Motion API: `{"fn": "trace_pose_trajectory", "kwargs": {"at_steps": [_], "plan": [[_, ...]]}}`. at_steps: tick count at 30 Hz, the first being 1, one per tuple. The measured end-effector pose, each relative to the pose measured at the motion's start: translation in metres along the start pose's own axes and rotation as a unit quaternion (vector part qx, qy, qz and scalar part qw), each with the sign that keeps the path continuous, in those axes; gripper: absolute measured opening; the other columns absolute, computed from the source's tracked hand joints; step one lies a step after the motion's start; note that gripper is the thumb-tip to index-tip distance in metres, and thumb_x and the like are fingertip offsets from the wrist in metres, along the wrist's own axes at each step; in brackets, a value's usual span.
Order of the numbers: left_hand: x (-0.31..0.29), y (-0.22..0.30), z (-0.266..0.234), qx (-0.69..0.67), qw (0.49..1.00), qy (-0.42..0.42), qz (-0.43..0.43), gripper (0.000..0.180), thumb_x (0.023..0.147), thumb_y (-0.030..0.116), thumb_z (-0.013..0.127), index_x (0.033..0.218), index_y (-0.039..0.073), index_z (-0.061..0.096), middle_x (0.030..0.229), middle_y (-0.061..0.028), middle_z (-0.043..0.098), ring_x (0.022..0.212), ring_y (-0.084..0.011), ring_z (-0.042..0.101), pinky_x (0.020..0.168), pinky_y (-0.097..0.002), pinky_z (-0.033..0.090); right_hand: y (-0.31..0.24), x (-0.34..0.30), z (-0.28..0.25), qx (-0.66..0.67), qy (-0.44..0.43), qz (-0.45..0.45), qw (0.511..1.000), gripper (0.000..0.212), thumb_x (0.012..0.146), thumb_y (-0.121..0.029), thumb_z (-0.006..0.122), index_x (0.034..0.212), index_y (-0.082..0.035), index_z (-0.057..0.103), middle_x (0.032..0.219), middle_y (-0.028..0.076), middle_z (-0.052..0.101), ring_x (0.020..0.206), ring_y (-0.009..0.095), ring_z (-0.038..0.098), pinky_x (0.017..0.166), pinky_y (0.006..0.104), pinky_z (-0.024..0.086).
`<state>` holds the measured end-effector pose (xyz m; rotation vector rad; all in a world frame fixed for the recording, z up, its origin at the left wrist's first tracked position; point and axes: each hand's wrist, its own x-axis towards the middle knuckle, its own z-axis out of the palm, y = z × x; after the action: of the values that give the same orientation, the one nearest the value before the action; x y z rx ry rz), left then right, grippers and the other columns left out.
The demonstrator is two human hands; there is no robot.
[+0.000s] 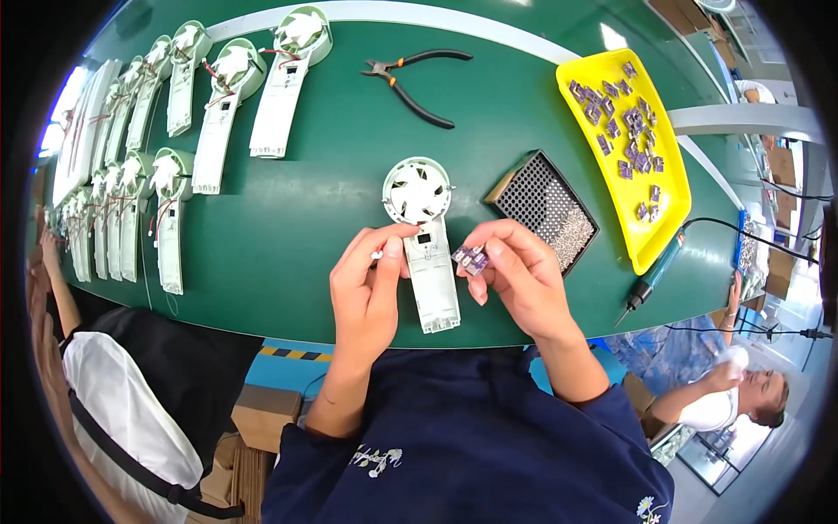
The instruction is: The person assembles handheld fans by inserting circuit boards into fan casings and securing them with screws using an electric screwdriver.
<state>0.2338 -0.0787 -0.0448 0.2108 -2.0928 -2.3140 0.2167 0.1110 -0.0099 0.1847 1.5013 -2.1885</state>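
Note:
A pale green handheld fan housing (434,293) lies on the table in front of me, its round head with white blades at the far end. Over its left edge, my left hand (362,293) is closed in a pinch on a small white connector (377,255); any wire behind it is hidden by the fingers. To the right of the housing, my right hand (531,284) grips a small purple circuit board (471,259) between thumb and fingers. White parts show on the board's face. The board is held apart from the housing.
Pliers (397,74) lie beyond the housing. A black perforated tray of screws (559,196), a yellow tray of purple boards (602,175) and an electric screwdriver (655,275) are at right. Several fan housings (223,122) line the left. Other people sit on both sides.

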Motion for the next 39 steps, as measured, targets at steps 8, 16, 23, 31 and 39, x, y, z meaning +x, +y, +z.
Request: {"fn": "trace_pose_trajectory", "kwargs": {"at_steps": [8,16,23,31,39], "plan": [[0.0,0.0,0.0,-0.027,1.0,0.0,-0.008,0.019,0.1,0.009,0.053,0.108,-0.003,0.066,0.087,-0.005,0.06,0.069,-0.0081,0.054,0.059,-0.0212,0.042,-0.002,-0.002,0.0,-0.329,-0.024,-0.118,0.937,0.034,0.089,0.002,0.066,0.122,0.003,0.055,0.103,0.009,0.066,0.079,0.009,0.061,0.067,0.0222,0.05],[0.003,-0.003,-0.002,-0.047,0.999,-0.007,-0.025,0.02,0.101,0.009,0.053,0.107,-0.003,0.067,0.089,-0.005,0.062,0.069,-0.0079,0.053,0.06,-0.0219,0.043,-0.011,0.008,0.0,-0.38,-0.046,-0.123,0.916,0.04,0.088,0.003,0.067,0.125,0.0,0.054,0.102,0.009,0.066,0.082,0.011,0.062,0.066,0.0218,0.048],[0.005,0.001,0.0,-0.042,0.998,-0.007,-0.037,0.02,0.101,0.009,0.053,0.107,-0.003,0.067,0.086,-0.004,0.062,0.068,-0.007,0.052,0.059,-0.0209,0.042,0.004,-0.003,0.012,0.296,-0.013,0.032,0.955,0.031,0.097,-0.009,0.054,0.128,-0.008,0.051,0.121,0.011,0.053,0.088,0.019,0.06,0.075,0.0348,0.051],[0.005,0.001,-0.006,-0.059,0.997,-0.022,-0.04,0.02,0.102,0.01,0.052,0.109,-0.002,0.066,0.083,-0.0017,0.061,0.068,-0.0052,0.051,0.057,-0.0202,0.041,0.002,0.001,0.019,-0.088,0.087,-0.095,0.988,0.046,0.085,0.005,0.067,0.128,-0.002,0.055,0.12,0.013,0.063,0.09,0.015,0.062,0.079,0.0269,0.052],[0.002,0.005,0.007,-0.02,0.998,0.047,-0.028,0.019,0.103,0.012,0.05,0.106,-0.002,0.063,0.075,0.0003,0.056,0.066,-0.0047,0.048,0.06,-0.02,0.04,-0.016,0.025,0.025,-0.519,-0.023,-0.262,0.814,0.039,0.071,0.001,0.079,0.108,-0.005,0.069,0.103,0.008,0.063,0.092,0.025,0.062,0.079,0.0329,0.052]]}}
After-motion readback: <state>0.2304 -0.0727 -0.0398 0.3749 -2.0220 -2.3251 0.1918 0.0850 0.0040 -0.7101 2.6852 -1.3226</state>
